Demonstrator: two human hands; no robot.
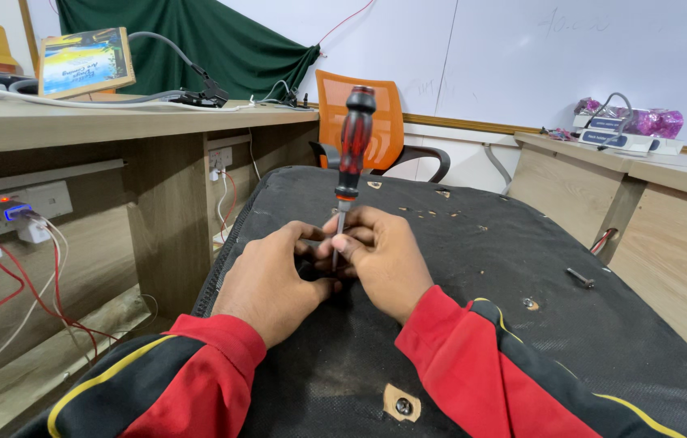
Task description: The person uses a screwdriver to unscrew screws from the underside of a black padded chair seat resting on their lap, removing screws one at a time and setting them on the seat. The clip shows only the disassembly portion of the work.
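Note:
A screwdriver (354, 146) with a red and black handle stands upright over a black fabric-covered chair base (481, 268). Its metal shaft runs down between my fingers. My right hand (384, 259) pinches the shaft near its lower end. My left hand (274, 280) curls beside it, fingertips touching the same spot. The tip of the screwdriver and whatever it sits on are hidden by my fingers. Both sleeves are red and black with a yellow stripe.
A loose bolt (579, 278) lies on the black fabric to the right. A wooden desk (116, 122) with sockets and red wires stands left. An orange chair (376, 105) is behind. Another wooden desk (668, 211) is at right.

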